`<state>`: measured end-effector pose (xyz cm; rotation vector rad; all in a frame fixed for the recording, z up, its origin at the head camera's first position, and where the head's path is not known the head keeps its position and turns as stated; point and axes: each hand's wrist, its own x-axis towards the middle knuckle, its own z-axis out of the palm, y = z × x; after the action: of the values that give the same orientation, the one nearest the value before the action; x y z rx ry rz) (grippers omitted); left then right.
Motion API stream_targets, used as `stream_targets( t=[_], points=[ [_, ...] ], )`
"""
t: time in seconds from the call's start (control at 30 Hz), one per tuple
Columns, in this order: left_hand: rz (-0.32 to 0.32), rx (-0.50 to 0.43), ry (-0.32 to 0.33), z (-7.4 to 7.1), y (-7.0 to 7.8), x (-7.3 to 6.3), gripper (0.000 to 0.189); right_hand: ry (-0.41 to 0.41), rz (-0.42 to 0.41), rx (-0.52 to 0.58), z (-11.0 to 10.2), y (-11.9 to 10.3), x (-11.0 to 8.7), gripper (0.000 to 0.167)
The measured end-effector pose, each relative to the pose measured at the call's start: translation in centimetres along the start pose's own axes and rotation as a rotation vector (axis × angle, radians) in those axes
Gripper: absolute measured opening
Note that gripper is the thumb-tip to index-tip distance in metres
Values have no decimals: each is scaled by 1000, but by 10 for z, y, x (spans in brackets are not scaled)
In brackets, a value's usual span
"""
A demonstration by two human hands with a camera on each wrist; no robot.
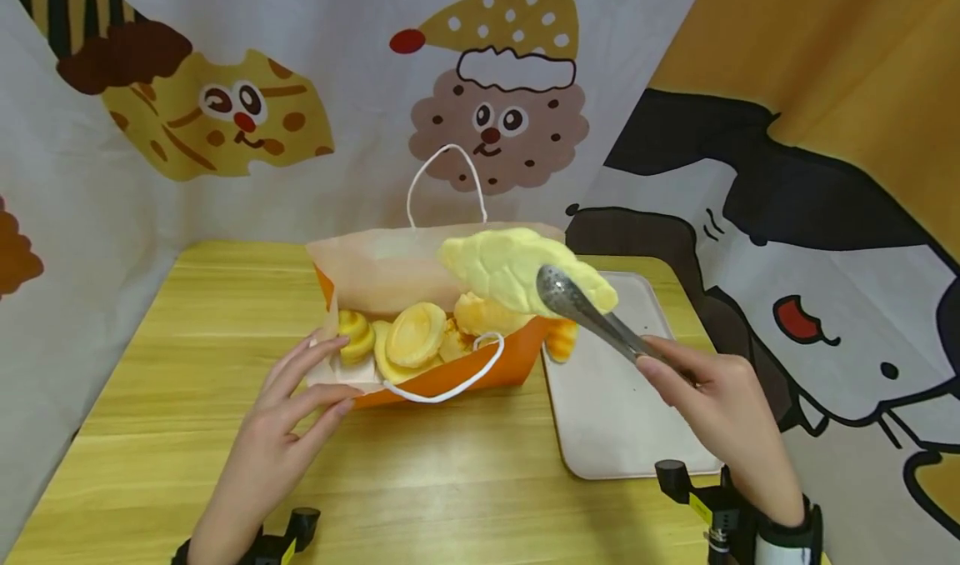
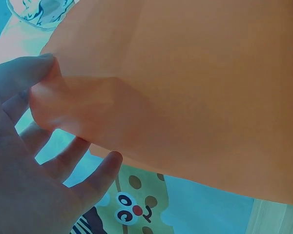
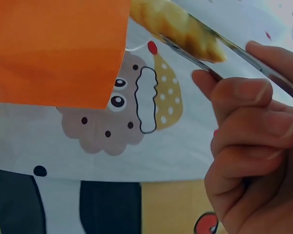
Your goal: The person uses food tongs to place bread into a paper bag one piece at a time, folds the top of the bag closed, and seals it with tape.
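Note:
My right hand (image 1: 716, 398) grips metal tongs (image 1: 600, 319), whose ends hold a pale yellow, ridged bread piece (image 1: 510, 269) over the mouth of an orange paper bag (image 1: 517, 352). Browned crust on the held bread (image 3: 185, 31) shows in the right wrist view. With thumb and fingers, my left hand (image 1: 281, 432) pinches the bag's left edge; the left wrist view has the thumb on the orange paper (image 2: 185, 97). Inside the bag lie a swirled yellow bun (image 1: 356, 336), a round tart-like pastry (image 1: 416, 335) and other baked pieces, partly hidden by the front wall.
A pale rectangular tray (image 1: 622, 432) lies right of the bag on the wooden table (image 1: 450, 490). A browned, striped piece (image 1: 561, 342) shows by the tray's left edge. White rope handles (image 1: 447, 147) stick out from the bag. A cartoon-printed cloth (image 1: 360, 15) hangs behind.

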<state>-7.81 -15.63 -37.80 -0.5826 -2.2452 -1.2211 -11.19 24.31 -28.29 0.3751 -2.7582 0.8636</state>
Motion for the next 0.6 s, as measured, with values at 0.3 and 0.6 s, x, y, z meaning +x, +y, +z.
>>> stream_targets(
  t=[0.3, 0.6],
  points=[
    [6, -3, -1, -2, -2, 0, 12, -58, -210, -297, 0, -27, 26, 28],
    [21, -21, -12, -1, -3, 1, 12, -57, -393, -521, 2, -62, 47, 21]
  ],
)
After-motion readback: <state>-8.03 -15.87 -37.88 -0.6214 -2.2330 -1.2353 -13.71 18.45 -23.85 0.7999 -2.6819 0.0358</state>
